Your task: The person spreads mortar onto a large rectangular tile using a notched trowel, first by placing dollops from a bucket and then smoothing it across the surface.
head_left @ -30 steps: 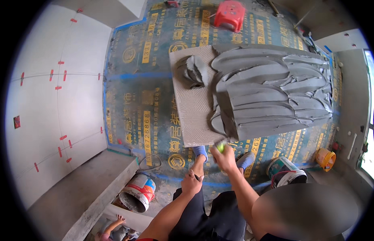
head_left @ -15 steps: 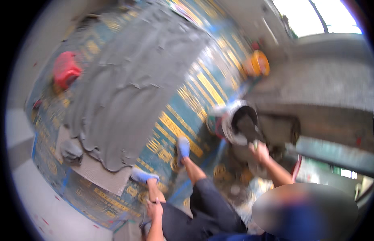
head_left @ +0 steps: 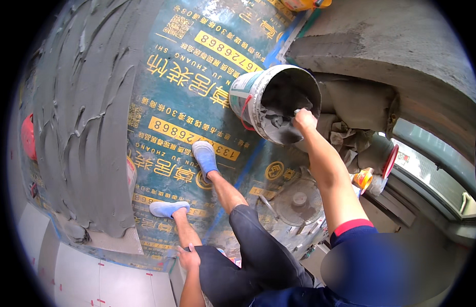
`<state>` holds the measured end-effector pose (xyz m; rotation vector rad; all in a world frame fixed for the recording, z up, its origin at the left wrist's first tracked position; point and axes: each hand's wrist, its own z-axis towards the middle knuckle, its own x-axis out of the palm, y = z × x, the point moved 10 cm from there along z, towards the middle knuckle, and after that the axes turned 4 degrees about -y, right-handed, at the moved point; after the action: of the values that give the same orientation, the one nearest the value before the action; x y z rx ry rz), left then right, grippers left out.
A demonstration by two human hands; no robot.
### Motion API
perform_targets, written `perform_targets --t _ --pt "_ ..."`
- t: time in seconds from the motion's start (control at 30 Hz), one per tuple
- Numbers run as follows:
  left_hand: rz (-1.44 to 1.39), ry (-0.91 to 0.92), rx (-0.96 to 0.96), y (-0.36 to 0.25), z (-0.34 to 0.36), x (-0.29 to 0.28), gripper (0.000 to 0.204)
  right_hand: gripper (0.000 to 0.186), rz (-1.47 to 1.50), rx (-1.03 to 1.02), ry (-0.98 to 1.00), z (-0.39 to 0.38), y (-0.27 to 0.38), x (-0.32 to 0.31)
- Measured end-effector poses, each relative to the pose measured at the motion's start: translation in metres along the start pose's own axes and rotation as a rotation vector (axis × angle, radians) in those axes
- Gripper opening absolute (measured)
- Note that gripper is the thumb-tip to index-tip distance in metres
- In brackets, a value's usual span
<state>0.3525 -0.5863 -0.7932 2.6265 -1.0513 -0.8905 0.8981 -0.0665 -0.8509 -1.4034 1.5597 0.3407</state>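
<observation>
My right hand (head_left: 304,121) is closed around the handle of a tool, likely a trowel (head_left: 297,111), reaching into a white bucket (head_left: 252,107). Its lower part is sunk in dark grey mortar (head_left: 291,92) and mostly hidden. The bucket leans with its mouth toward me, and a red carrying handle (head_left: 245,110) hangs at its side. My left hand (head_left: 189,258) rests on my left knee with the fingers laid against it, holding nothing. To the left, a thick grey mortar layer (head_left: 84,117) with ridges covers a panel, whose bare edge (head_left: 120,241) shows at the near end.
Printed green floor sheeting (head_left: 181,115) lies under my feet. Beside the bucket are crumpled sacks (head_left: 345,135) and a round, mortar-stained lid-like disc (head_left: 299,200). A red container (head_left: 29,137) stands past the mortar; a yellow one (head_left: 299,4) sits at the far edge. A concrete ledge (head_left: 386,51) borders the right.
The view has swung toward the bucket, which now appears larger and closer. My right hand has gone from beside the bucket's rim to its mouth. My left hand stays at my knee.
</observation>
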Motion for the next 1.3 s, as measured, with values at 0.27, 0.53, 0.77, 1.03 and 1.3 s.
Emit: perform_targets --t 0.27,0.53,0.77,1.03,1.3 --pt "0.019 0.105 -0.041 -0.012 -0.002 -0.001 0.076 0.022 1.308 0.411 0.332 0.001 -0.002 0.089" --pt "0.037 0.050 0.012 -0.005 0.014 -0.021 0.077 0.015 1.474 0.352 0.332 -0.008 0.012 0.075" --pt "0.032 0.021 0.008 -0.005 0.022 -0.034 0.079 0.014 1.646 0.294 0.266 -0.029 0.013 0.048" --pt "-0.125 0.060 -0.073 0.037 0.021 -0.038 0.081 0.016 1.400 0.016 0.086 -0.113 -0.002 -0.003" --pt "-0.381 0.069 -0.050 0.029 0.027 -0.022 0.079 0.032 1.317 -0.311 0.389 -0.323 0.103 -0.119"
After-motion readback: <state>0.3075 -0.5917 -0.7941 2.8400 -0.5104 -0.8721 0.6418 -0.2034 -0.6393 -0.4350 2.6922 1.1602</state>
